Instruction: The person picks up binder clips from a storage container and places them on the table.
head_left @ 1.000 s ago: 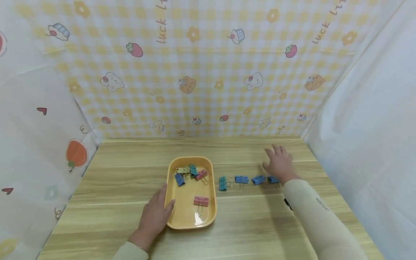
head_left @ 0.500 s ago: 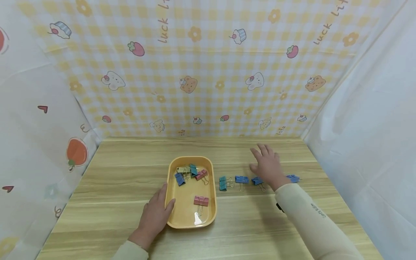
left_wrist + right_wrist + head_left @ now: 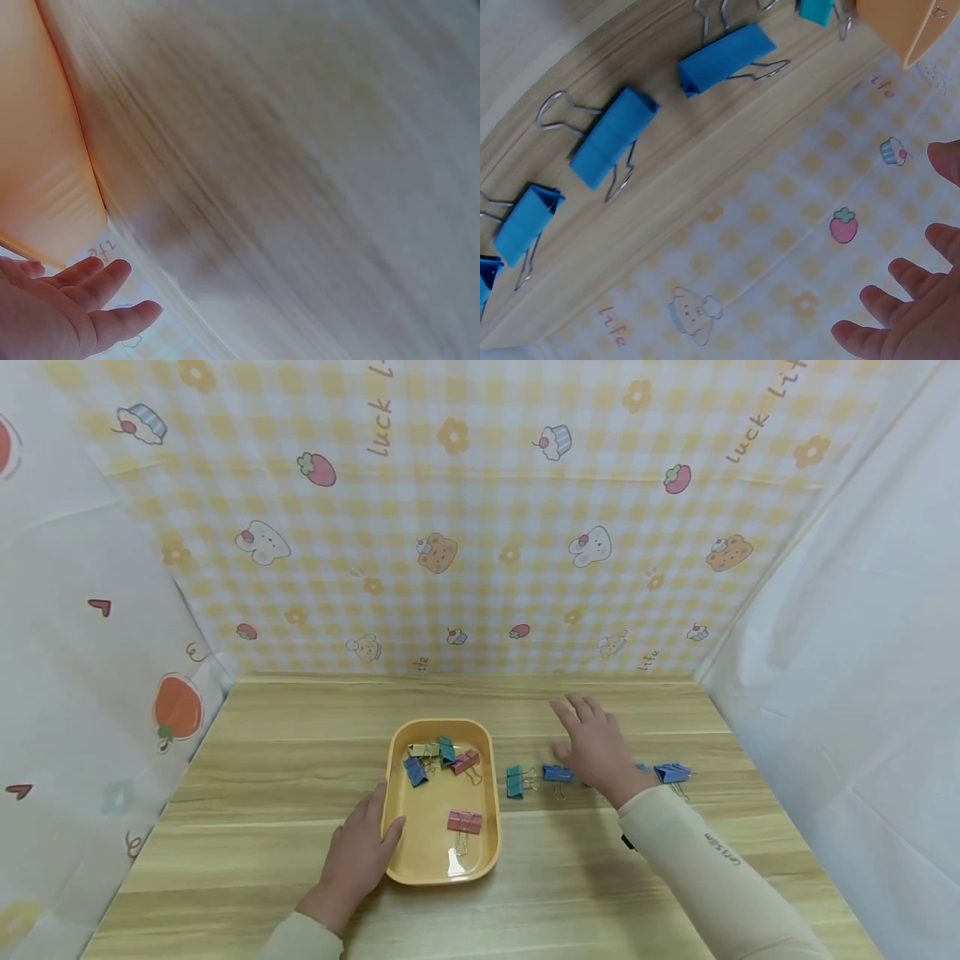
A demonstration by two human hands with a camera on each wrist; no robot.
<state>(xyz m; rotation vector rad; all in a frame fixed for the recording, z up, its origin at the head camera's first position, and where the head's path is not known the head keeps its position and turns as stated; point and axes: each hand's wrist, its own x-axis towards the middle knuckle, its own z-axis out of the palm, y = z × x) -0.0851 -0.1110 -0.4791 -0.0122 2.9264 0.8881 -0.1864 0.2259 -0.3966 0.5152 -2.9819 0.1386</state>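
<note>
A yellow tray (image 3: 442, 868) holds several binder clips, among them a red clip (image 3: 464, 822) near its front and a blue clip (image 3: 415, 771) at the back. My left hand (image 3: 355, 852) rests along the tray's left side, thumb over the rim; the left wrist view shows its fingers extended beside the tray wall (image 3: 45, 135). To the right, my right hand (image 3: 597, 752) hovers over a row of binder clips with fingers spread and nothing held. A teal clip (image 3: 514, 782) and a blue clip (image 3: 557, 773) lie left of its wrist; another blue clip (image 3: 672, 773) lies right. The hand partly hides the clips between.
In the right wrist view several blue clips (image 3: 615, 139) run in a line across the wooden table (image 3: 300, 718), handles splayed. A checked cloth (image 3: 480, 510) with cartoon prints hangs behind the table; a pale sheet (image 3: 825, 652) stands at the right.
My right hand has moved left above the row, exposing the rightmost blue clip and covering ones further left. My left hand and the tray have stayed in place.
</note>
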